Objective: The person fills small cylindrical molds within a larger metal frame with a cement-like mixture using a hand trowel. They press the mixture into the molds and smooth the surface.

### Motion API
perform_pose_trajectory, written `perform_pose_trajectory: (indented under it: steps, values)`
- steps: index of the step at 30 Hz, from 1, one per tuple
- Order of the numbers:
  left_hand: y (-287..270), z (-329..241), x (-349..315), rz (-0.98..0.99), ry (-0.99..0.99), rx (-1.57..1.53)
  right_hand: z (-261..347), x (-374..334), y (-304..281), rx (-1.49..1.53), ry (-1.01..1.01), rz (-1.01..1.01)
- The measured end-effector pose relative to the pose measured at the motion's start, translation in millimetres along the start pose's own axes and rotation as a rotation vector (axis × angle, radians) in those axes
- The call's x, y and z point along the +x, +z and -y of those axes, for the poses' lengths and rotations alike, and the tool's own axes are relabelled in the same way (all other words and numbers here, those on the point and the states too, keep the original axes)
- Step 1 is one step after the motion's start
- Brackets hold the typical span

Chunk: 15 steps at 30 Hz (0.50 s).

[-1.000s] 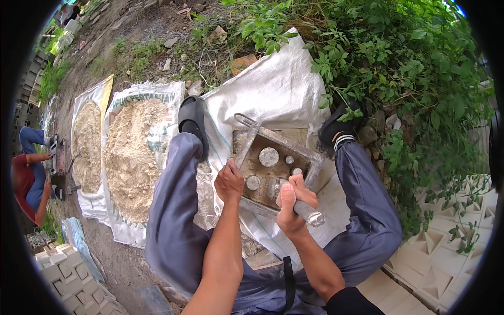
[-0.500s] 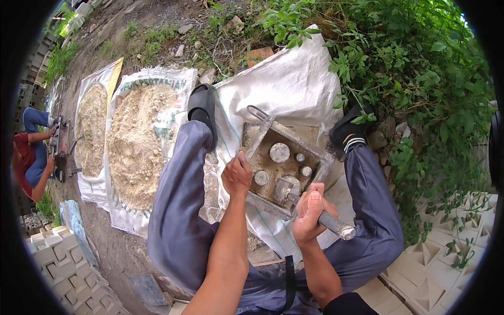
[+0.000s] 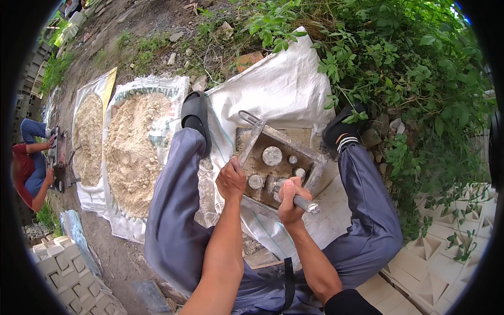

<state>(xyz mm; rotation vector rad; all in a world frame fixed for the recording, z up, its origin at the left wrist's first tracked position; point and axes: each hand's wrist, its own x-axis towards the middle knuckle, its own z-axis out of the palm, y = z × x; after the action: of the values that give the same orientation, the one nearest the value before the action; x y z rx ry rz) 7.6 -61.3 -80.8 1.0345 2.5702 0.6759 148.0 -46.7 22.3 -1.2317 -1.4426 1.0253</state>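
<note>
A grey metal block mould lies on a white woven sack between my feet. Several round posts, among them a wide one, stand inside it above the sandy floor of the frame. My left hand is closed on the mould's left rim, near the end of a crossbar with a looped handle. A tamper with a thick round handle is in my closed right hand. The tamper's head is down inside the near part of the mould, mostly hidden by my fist.
Left of my leg, pale sandy mix is heaped on a sack, with another heap beyond. A co-worker in a red shirt sits far left. Leafy plants crowd the right. Patterned pale blocks stand at lower right and lower left.
My right hand and the tamper have moved left and forward over the mould. My left hand has stayed on the rim. The whole view has shifted slightly.
</note>
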Motion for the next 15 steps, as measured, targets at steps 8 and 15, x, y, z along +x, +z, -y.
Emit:
perform_pose_trajectory:
  steps: [8, 15]
  values:
    - [-7.1, -4.2, 1.6, 0.054, -0.007, 0.011, 0.4, -4.6, -5.2, -0.073, -0.174, -0.008]
    - [-5.0, -10.0, 1.5, 0.08, -0.032, 0.013, 1.2, -7.5, -5.4, 0.013, -0.068, -0.049]
